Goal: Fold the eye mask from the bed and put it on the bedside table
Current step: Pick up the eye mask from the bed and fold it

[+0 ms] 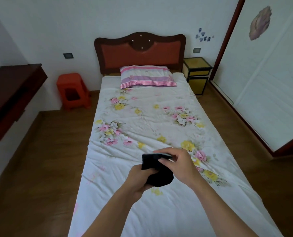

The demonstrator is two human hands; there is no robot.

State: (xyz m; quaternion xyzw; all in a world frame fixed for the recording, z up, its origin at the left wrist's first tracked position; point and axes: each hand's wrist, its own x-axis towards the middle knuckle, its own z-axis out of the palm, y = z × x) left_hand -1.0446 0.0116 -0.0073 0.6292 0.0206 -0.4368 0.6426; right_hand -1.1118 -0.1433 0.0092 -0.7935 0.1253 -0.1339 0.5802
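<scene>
A black eye mask [156,173] is held up over the near half of the bed [142,117], bent over on itself. My left hand [138,178] grips its lower left part from underneath. My right hand [178,163] pinches its upper edge from the right, fingers over the top fold. The yellow bedside table [197,74] with dark trim stands at the far right of the headboard, its top bare.
A striped pink pillow [147,76] lies at the head of the bed. A red plastic stool [73,91] stands left of the bed. A dark wooden desk [10,96] juts out on the left wall. White sliding wardrobe doors [265,74] line the right side.
</scene>
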